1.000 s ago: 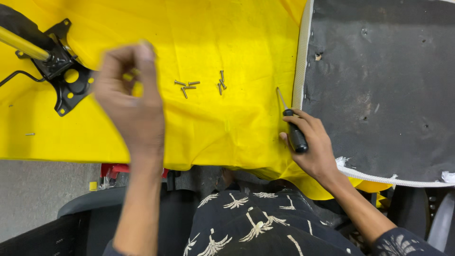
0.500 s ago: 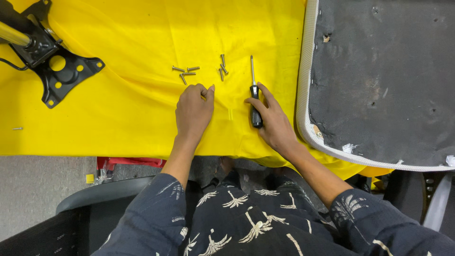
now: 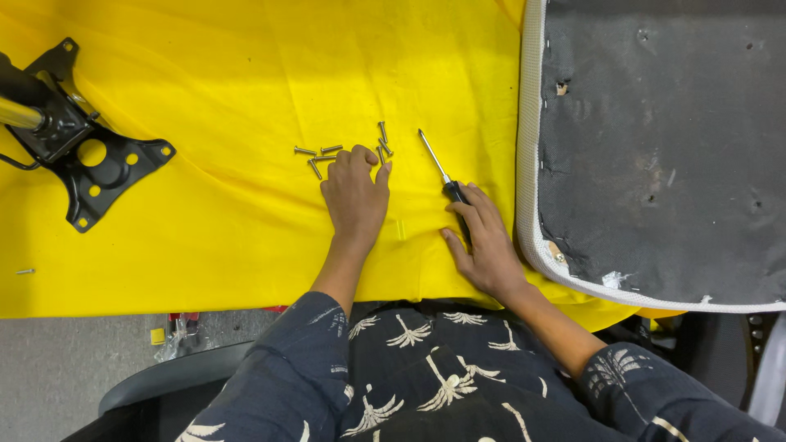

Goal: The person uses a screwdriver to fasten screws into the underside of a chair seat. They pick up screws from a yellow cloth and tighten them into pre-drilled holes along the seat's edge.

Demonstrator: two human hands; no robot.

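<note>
i am sitting at the yellow cloth (image 3: 205, 245), and i am placing everything by the small cluster of screws (image 3: 340, 151) lying near its middle. my left hand (image 3: 356, 196) is lying palm down just below the screws, fingers curled and fingertips touching the nearest ones; i cannot tell whether any screw is actually pinched under them. my right hand (image 3: 483, 245) is resting to the right of the screws, fingers loosely wrapped over the black handle of the screwdriver (image 3: 444, 180), whose shaft is pointing up and left toward the cluster. far left of the screws the black metal bracket (image 3: 98, 168) with its chrome tube is sitting on the cloth, and one stray screw (image 3: 26, 271) is lying well beyond it near the cloth's left edge. right of the screws, past the screwdriver, the upturned seat pad (image 3: 655, 155) is showing its dark underside and white rim. i am judging that the screws could scatter or roll into the folds if my fingers are sweeping rather than pinching, since the cloth is wrinkled and sloping toward my lap. the screwdriver tip could also be nudging the cluster if my right hand is sliding left.
</note>
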